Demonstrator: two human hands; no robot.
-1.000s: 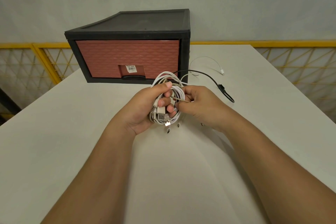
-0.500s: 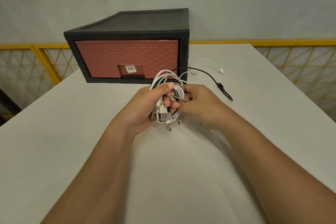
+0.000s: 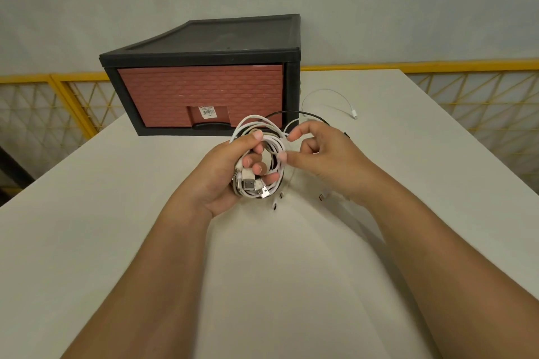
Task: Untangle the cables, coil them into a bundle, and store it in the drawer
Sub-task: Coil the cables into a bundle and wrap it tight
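Observation:
My left hand [image 3: 227,181] grips a coiled bundle of white cables [image 3: 276,145], held upright above the white table, with several USB plugs [image 3: 252,185] sticking out at the bottom. My right hand [image 3: 326,157] is just right of the coil. Its thumb tip touches the coil's right edge and its forefinger is raised apart from the thumb. A black cable [image 3: 303,114] arcs from the coil and passes behind my right hand. A loose white cable end [image 3: 353,113] trails on the table. The drawer [image 3: 201,93], brick-red in a black case, is closed behind the coil.
The white table [image 3: 102,242] stretches all around my arms. Small connector ends [image 3: 275,205] dangle below the coil. A yellow mesh railing [image 3: 481,96] runs behind the table on both sides, in front of a grey wall.
My right hand has let go its pinch on the coil; thumb and forefinger have spread apart. The coil has turned slightly in my left hand and lifted a little.

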